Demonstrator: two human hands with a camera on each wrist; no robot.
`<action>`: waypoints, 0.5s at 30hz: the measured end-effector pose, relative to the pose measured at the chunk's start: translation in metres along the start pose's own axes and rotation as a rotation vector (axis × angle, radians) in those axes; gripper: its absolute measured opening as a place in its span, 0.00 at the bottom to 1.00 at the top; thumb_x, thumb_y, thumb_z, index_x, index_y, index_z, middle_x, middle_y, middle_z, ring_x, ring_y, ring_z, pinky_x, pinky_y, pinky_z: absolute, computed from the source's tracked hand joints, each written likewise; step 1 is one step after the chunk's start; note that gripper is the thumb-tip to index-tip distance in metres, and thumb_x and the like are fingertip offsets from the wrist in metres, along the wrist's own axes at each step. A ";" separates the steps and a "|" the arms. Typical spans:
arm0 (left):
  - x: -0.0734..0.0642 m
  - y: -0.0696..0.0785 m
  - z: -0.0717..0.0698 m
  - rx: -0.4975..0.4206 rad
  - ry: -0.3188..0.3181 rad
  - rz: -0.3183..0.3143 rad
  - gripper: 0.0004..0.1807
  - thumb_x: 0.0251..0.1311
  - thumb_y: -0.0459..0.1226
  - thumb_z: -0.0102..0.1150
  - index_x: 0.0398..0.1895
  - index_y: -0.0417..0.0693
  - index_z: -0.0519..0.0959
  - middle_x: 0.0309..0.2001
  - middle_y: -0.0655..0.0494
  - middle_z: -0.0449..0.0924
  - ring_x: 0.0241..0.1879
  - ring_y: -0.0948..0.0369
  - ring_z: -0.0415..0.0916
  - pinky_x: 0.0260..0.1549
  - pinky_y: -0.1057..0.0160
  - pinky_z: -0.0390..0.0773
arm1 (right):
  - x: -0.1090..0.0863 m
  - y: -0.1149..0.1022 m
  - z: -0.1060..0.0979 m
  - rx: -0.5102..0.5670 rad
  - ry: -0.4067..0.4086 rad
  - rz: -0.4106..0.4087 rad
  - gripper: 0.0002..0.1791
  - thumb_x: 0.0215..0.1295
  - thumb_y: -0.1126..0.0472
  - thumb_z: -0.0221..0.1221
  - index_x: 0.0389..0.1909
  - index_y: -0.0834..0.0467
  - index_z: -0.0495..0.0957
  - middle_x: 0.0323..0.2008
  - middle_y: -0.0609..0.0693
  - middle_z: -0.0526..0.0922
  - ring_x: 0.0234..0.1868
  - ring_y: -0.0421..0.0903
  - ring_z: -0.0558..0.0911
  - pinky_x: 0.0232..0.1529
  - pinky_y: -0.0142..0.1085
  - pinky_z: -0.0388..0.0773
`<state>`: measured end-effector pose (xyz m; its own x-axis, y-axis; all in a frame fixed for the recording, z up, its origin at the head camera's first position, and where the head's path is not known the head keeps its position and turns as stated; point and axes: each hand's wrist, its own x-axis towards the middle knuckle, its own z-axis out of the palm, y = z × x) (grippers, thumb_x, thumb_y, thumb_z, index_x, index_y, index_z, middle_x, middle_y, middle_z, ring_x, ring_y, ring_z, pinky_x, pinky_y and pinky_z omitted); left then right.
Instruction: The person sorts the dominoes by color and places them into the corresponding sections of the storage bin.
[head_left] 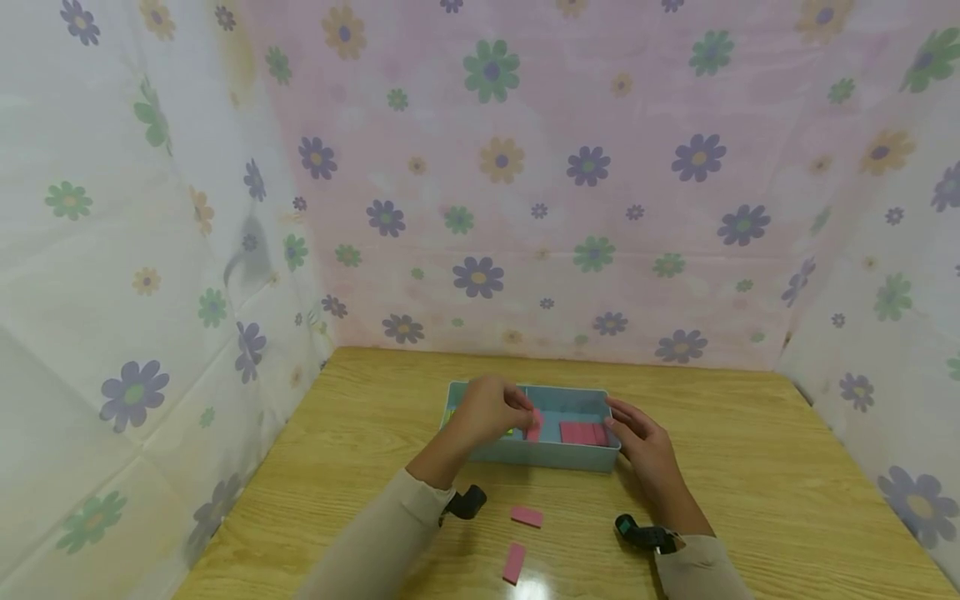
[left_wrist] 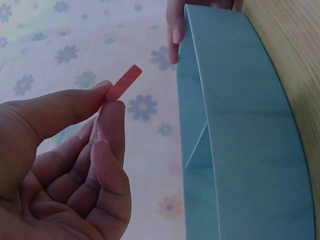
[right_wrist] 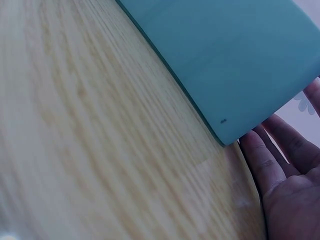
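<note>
My left hand [head_left: 483, 412] is over the middle of a blue-grey box [head_left: 555, 455], pinching a small pink block [left_wrist: 124, 83] between thumb and fingertips. In the left wrist view, that block juts out past the fingertips, above the box's open side. At the box's right end, my right hand [head_left: 648, 446] touches the outer wall with extended fingers, as the right wrist view also shows. A row of pink blocks [head_left: 582, 433] lies in the right compartment. Part of the left compartment, with yellow-green pieces [head_left: 449, 416], is hidden behind my left hand.
Two loose pink blocks, one lying crosswise [head_left: 527, 517] and one lengthwise [head_left: 513, 563], are on the wooden table [head_left: 360, 433] in front of the box. A thin divider [left_wrist: 197, 142] splits the box. Flower-printed cloth [head_left: 540, 183] encloses the table's back and sides.
</note>
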<state>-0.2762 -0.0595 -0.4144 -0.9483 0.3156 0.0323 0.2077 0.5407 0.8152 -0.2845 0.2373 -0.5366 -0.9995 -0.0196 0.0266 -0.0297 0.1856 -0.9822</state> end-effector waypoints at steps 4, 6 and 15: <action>0.008 0.000 -0.002 -0.024 0.006 -0.014 0.04 0.56 0.41 0.76 0.33 0.54 0.90 0.31 0.64 0.88 0.33 0.61 0.84 0.29 0.61 0.82 | 0.000 0.001 0.001 0.008 0.005 0.003 0.32 0.75 0.40 0.58 0.76 0.44 0.69 0.75 0.55 0.69 0.65 0.33 0.75 0.56 0.26 0.79; 0.011 0.000 -0.002 -0.021 0.006 -0.029 0.05 0.56 0.41 0.76 0.35 0.54 0.90 0.31 0.63 0.88 0.33 0.62 0.83 0.30 0.61 0.82 | 0.000 0.000 0.001 0.009 0.006 0.006 0.32 0.75 0.40 0.58 0.76 0.44 0.69 0.75 0.55 0.69 0.65 0.35 0.75 0.57 0.27 0.79; 0.031 0.003 0.005 -0.007 -0.012 -0.079 0.05 0.59 0.42 0.76 0.32 0.53 0.88 0.28 0.62 0.88 0.37 0.54 0.87 0.33 0.60 0.81 | 0.000 0.002 -0.001 -0.001 0.000 0.024 0.32 0.74 0.38 0.57 0.76 0.41 0.69 0.76 0.53 0.68 0.73 0.48 0.70 0.63 0.36 0.79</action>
<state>-0.3038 -0.0444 -0.4135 -0.9586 0.2820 -0.0390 0.1311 0.5590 0.8187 -0.2847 0.2381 -0.5380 -0.9999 -0.0153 0.0029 -0.0057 0.1865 -0.9824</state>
